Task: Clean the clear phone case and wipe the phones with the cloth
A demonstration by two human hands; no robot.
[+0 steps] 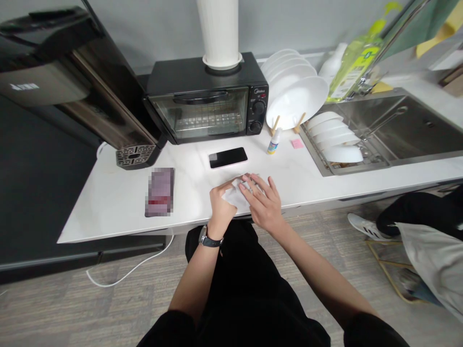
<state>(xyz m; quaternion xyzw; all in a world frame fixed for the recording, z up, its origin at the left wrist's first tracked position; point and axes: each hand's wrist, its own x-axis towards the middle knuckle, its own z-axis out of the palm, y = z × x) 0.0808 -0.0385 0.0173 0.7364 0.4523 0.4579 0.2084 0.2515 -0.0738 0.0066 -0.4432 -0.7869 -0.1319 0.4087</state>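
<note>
A crumpled white tissue (236, 194) is between my two hands, just above the counter's front edge. My left hand (221, 198), with a dark-strapped watch on its wrist, is curled behind and around the tissue; most of its fingers are hidden. On top, the fingers of my right hand (263, 200) press the tissue, slightly spread and bent, with the thumb out of sight below. Whether anything else is inside the tissue I cannot tell. Beyond my hands, a phone (228, 157) with a black screen lies flat. Further right stands a small white spray bottle (274, 141).
A blurred-out dark flat item (160, 192) lies left on the white counter (108, 202). Behind are a dispenser (90, 86), a toaster oven (210, 113) and racked plates (296, 101). A pink sticky pad (297, 143) lies near the sink (415, 125) holding bowls. Another person's shoe (367, 226) shows right.
</note>
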